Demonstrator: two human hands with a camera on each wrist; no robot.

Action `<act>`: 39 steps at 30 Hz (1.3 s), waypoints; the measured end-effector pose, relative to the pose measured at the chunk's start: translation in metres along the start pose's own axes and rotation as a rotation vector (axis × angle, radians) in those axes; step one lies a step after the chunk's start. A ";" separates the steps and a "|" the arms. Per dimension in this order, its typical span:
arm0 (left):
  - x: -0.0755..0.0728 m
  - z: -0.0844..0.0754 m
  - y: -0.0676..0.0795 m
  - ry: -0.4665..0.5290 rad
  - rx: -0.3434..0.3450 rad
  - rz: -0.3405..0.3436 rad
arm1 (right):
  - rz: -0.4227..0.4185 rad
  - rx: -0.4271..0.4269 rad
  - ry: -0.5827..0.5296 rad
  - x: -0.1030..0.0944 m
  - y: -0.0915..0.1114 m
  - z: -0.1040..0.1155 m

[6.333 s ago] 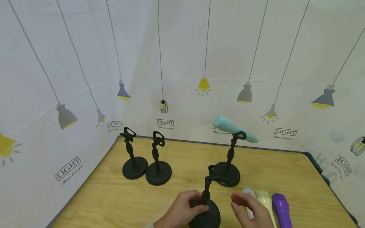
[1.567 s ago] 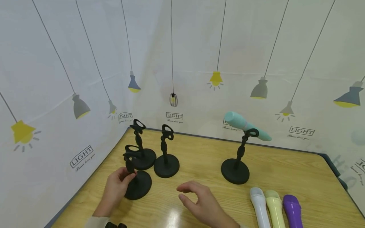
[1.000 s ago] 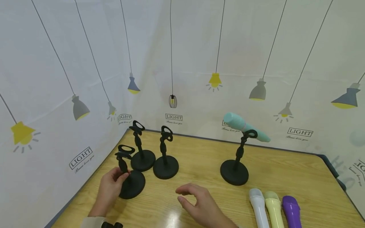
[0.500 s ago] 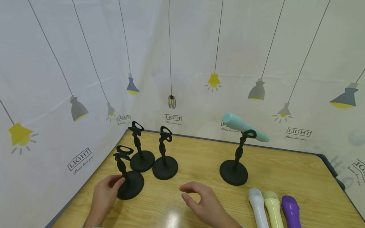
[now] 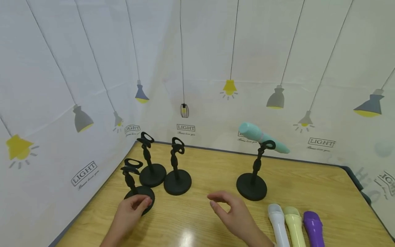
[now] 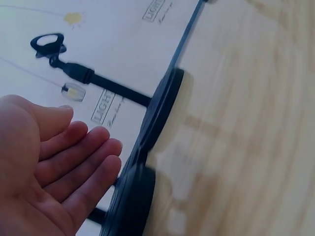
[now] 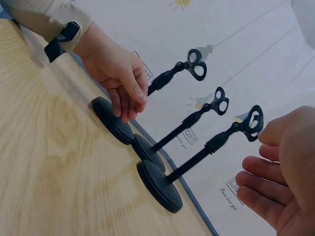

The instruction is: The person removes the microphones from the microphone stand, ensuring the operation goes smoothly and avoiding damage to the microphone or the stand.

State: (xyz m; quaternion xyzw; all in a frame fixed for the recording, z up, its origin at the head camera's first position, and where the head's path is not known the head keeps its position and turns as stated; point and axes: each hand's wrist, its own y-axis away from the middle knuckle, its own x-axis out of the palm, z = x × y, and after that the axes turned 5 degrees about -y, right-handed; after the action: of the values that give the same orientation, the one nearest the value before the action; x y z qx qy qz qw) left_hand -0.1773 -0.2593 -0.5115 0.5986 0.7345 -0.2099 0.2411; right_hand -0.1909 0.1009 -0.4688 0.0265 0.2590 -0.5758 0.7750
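Note:
My left hand (image 5: 129, 213), fingers loosely bent and holding nothing, hovers just in front of the nearest left microphone stand (image 5: 131, 181), partly covering its round base. In the left wrist view the left hand's fingers (image 6: 81, 167) are apart from any stand. Two more black stands, one at the back left (image 5: 148, 158) and one beside it (image 5: 174, 164), have bare clips. My right hand (image 5: 237, 215) hangs over the table's middle with thumb and fingers apart and nothing between them. Right of it, another stand (image 5: 256, 167) carries a turquoise microphone (image 5: 252, 132), tilted in its clip.
A white microphone (image 5: 277, 221), a pale yellow microphone (image 5: 294, 224) and a purple microphone (image 5: 313, 226) lie side by side at the front right of the wooden table (image 5: 213, 157). A lamp-printed backdrop (image 5: 203, 51) rises behind the table's back and left edges.
The left hand has carried a stand from the front middle to the left group, let go of it and drawn slightly right. The right hand moved left, then a little back right.

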 end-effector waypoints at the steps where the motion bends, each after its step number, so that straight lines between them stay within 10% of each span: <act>1: 0.004 -0.003 -0.001 0.009 0.015 0.019 | -0.014 -0.009 -0.001 -0.003 0.000 -0.001; 12: 0.051 -0.048 -0.017 0.008 0.163 0.247 | -0.202 -0.200 0.079 -0.049 -0.005 -0.016; 25: 0.110 -0.105 -0.042 0.040 0.477 0.376 | -0.340 -0.179 0.194 -0.094 -0.004 -0.025; 39: 0.188 -0.158 -0.056 0.077 0.431 0.445 | -0.563 -0.134 0.235 -0.139 -0.014 -0.033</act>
State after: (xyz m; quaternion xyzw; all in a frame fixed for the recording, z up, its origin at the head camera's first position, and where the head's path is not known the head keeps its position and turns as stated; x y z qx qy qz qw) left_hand -0.2796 -0.0293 -0.4987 0.7895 0.5325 -0.2803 0.1207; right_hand -0.2442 0.2296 -0.4336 -0.0310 0.3811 -0.7426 0.5498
